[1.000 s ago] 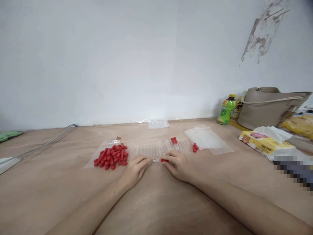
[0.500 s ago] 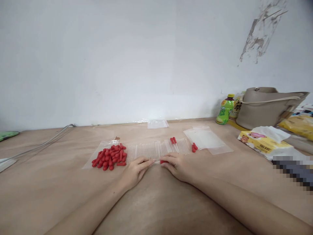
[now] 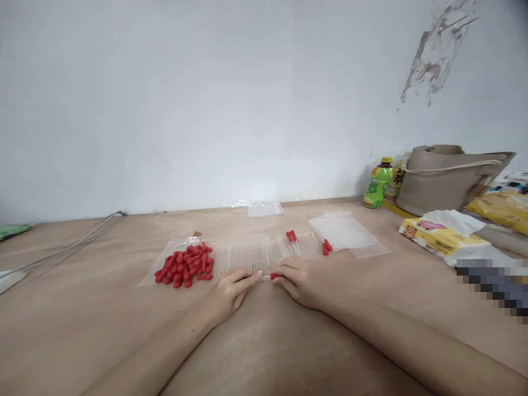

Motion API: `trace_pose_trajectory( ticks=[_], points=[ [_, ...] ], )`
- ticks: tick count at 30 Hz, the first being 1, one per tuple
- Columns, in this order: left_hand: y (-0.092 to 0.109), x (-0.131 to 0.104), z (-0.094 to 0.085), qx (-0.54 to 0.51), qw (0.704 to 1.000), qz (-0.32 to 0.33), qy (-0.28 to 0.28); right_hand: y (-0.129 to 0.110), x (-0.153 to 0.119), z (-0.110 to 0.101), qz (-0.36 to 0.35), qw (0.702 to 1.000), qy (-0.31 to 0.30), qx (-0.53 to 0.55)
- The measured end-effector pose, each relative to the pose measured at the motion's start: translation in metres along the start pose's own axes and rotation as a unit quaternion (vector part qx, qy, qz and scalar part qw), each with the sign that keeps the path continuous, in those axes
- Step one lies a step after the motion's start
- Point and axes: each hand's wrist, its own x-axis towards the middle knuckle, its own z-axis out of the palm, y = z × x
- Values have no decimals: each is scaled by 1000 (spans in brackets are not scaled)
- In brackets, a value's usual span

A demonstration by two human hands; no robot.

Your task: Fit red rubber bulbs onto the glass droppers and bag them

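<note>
My left hand (image 3: 233, 289) pinches one end of a clear glass dropper tube (image 3: 266, 278) just above the table. My right hand (image 3: 299, 283) is closed on a red rubber bulb (image 3: 273, 276) at the tube's other end; how far the tube sits in it is hidden by my fingers. Behind both hands lies a row of clear tubes (image 3: 239, 256), side by side. Two red bulbs (image 3: 291, 236) rest at the row's far right, and two more bulbs (image 3: 327, 247) lie beyond it. Left of the row is a heap of red bulbs (image 3: 183, 264) on a clear plastic bag (image 3: 150, 275).
Flat clear zip bags (image 3: 346, 234) lie at the right, and another bag (image 3: 264, 209) lies by the wall. Farther right stand a green bottle (image 3: 377, 184), a grey-brown handbag (image 3: 437, 187) and a tissue pack (image 3: 441, 239). A grey cable (image 3: 82, 239) crosses the left side.
Both hands keep their grip in nearly the same place. Slightly more of the tube shows between them. The whole view has shifted a little.
</note>
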Motion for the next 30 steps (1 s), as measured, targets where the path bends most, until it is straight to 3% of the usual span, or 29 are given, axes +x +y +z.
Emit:
trace_pose_trajectory(
  ticks=[12,15,20,24,30],
  points=[
    [2,2,0,96,994,58,-20,17,-10,24,-72,997,17,8],
    [0,3,-1,95,994,55,3,14,-7,17,-57,998,-3,-5],
    [3,5,-4,70,995,-26,60,14,-3,4,20,1000,-5,-16],
    [7,4,-3,64,996,-43,47,15,-6,2,31,999,-15,20],
    [11,4,-2,34,998,-47,19,-1,0,-11,50,996,-69,5]
  ],
)
